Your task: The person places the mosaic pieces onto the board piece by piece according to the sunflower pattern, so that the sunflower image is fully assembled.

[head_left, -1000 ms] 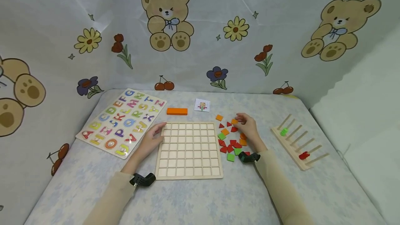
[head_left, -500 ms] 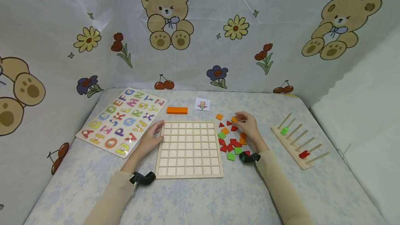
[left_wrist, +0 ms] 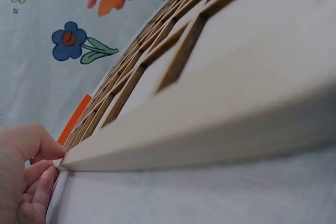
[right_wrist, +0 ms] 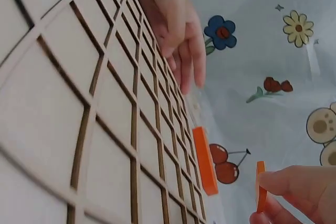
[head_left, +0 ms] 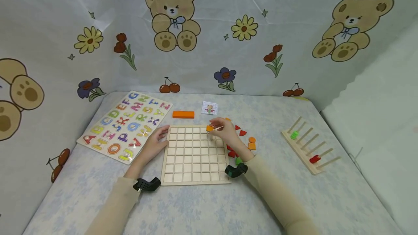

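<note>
- One orange square (head_left: 209,128): in the air above the far edge of the grid board (head_left: 196,183), right of that edge's middle; not seated in a cell.
- One right hand (head_left: 226,130): thumb and finger pinching the orange square, parted only by the piece itself; exact tilt of the piece cannot be told.
- One left hand (head_left: 156,142): half spread, thumb and fingers touching the grid board's left edge near its far left corner; carrying nothing.
- Handling, as judged: turn the square parallel to the ridges, lower it level, let go once every side sits inside one cell; a light brace from the left hand should check sliding.
- Several loose pieces (head_left: 243,133), red, orange and green: on the table (head_left: 196,209) beside the grid board's right edge, partly hidden by the right arm.
- One orange bar (head_left: 183,114), one picture card (head_left: 209,108): beyond the grid board's far edge.
</note>
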`<state>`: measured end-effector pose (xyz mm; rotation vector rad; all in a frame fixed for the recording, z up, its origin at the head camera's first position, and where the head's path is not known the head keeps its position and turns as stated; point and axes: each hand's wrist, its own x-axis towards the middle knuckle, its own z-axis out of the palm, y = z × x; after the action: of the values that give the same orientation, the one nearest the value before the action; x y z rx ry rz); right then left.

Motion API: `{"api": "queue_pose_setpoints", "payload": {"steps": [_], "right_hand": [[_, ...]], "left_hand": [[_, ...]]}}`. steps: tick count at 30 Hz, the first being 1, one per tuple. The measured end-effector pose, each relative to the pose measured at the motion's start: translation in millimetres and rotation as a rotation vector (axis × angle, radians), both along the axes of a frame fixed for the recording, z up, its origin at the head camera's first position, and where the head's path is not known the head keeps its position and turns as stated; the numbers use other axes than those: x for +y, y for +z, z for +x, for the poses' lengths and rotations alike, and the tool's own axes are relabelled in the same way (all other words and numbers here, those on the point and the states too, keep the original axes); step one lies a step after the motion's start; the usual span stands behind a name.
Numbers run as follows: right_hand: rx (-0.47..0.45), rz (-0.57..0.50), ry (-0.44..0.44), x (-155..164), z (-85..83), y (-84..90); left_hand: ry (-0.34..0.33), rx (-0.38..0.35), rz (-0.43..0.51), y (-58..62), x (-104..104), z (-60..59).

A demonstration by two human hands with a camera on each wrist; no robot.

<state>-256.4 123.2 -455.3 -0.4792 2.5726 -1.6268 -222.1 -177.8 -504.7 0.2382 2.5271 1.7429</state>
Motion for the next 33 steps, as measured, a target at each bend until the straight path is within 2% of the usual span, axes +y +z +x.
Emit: {"api": "queue_pose_setpoints", "payload": {"steps": [5, 10, 15, 21, 26, 33], "right_hand": [[0.008, 0.004, 0.052, -29, 0.7, -9.1], [0.013, 0.048, 0.082, -43, -0.3, -21.8], [0.019, 0.079, 0.078, -46, -0.1, -30.0], [0.034, 0.061, 0.079, -46, 1.8, -35.2], [0.065, 0.037, 0.056, -45, 1.5, -39.0], [0.042, 0.02, 0.05, -46, 2.0, -38.4]], "left_hand": [[0.006, -0.022, -0.001, -1.2, 0, 1.0], [0.017, -0.012, 0.004, -2.3, 3, 2.2], [0.031, 0.025, -0.029, -3.4, 4, 0.5], [0.036, 0.062, -0.042, -4.9, 1, -1.8], [0.031, 0.064, -0.03, -5.0, 1, -2.1], [0.035, 0.048, -0.035, -1.9, 1, -0.8]]}}
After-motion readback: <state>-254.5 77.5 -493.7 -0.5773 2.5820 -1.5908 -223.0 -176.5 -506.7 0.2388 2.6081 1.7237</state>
